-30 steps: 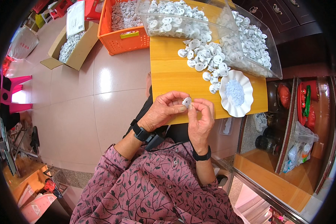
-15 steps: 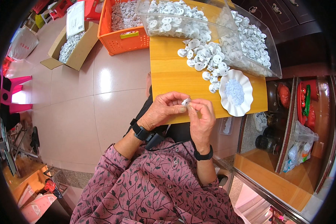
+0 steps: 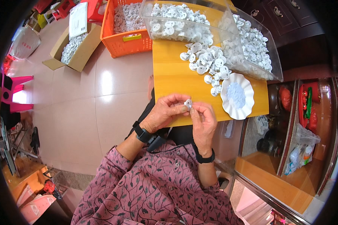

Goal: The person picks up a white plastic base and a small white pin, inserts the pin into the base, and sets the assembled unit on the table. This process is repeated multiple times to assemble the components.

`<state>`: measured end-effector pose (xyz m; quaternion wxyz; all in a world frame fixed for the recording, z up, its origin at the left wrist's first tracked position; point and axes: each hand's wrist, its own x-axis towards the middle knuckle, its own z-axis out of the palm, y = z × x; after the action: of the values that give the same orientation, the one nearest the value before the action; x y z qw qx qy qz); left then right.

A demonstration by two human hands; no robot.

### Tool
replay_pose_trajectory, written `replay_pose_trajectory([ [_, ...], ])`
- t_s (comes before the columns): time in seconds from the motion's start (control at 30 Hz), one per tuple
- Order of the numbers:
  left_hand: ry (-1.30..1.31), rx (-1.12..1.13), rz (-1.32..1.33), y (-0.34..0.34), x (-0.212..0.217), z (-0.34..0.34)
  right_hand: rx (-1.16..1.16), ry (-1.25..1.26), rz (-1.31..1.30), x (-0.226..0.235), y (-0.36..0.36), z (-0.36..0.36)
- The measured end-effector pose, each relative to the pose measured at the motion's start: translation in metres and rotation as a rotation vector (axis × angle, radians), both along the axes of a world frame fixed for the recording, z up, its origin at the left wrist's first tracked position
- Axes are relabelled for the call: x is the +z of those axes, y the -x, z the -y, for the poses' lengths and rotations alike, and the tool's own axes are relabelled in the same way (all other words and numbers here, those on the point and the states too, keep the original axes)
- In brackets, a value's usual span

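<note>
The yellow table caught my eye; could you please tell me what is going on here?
A person's left hand and right hand hold a small white part near the closest edge of the yellow table. Beyond it, loose white parts lie heaped beside a wavy-rimmed white dish of pale blue pieces. Clear bins farther back hold more white parts.
</note>
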<state>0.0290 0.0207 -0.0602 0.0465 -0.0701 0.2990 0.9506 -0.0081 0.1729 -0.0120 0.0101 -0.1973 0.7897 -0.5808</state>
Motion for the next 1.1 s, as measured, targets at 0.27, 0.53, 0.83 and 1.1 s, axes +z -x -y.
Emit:
replay_pose_trajectory([
  [0.27, 0.012, -0.008, -0.002, -0.001, 0.000, -0.002, 0.006, -0.061, -0.081, 0.002, 0.000, 0.001],
  [0.53, 0.063, 0.007, -0.016, 0.003, 0.002, -0.003, -0.002, -0.082, -0.135, 0.001, 0.003, 0.001],
  [0.83, 0.292, 0.000, 0.073, 0.020, 0.038, 0.021, -0.100, -0.073, -0.014, -0.009, -0.006, -0.028],
  [1.1, 0.461, 0.317, -0.144, 0.104, 0.107, 0.073, -0.191, -0.150, -0.102, -0.019, -0.019, -0.051],
])
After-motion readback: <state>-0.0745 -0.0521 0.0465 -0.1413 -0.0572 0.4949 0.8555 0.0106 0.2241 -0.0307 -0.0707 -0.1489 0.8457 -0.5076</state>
